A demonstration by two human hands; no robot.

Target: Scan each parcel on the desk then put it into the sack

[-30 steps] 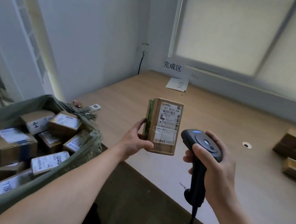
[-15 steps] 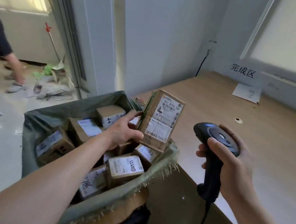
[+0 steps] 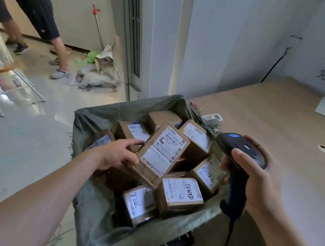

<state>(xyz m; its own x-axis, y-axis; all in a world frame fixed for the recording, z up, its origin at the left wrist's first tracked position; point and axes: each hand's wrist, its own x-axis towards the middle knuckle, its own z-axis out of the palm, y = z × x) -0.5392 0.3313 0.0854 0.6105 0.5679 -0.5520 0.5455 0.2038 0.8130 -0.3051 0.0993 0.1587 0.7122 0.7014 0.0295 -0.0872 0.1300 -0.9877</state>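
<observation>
Cardboard parcel (image 3: 160, 153), gripped by our left hand (image 3: 116, 154), hangs over the well-filled sack (image 3: 92, 206) at the frame's centre, while our right hand (image 3: 258, 176) clasps the scanner (image 3: 237, 145); we judge only the drop remains.

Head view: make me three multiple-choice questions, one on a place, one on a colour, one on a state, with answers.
1. Where is the parcel held by the left hand? A) on the desk B) over the sack C) on the floor
2. What colour is the sack? A) red B) grey-green C) white
3. What is the right hand doing? A) hanging empty B) holding a parcel C) gripping the scanner
Answers: 1 B, it is tilted above the open sack; 2 B, its cloth looks grey-green; 3 C, fingers curl round the scanner's handle.
</observation>
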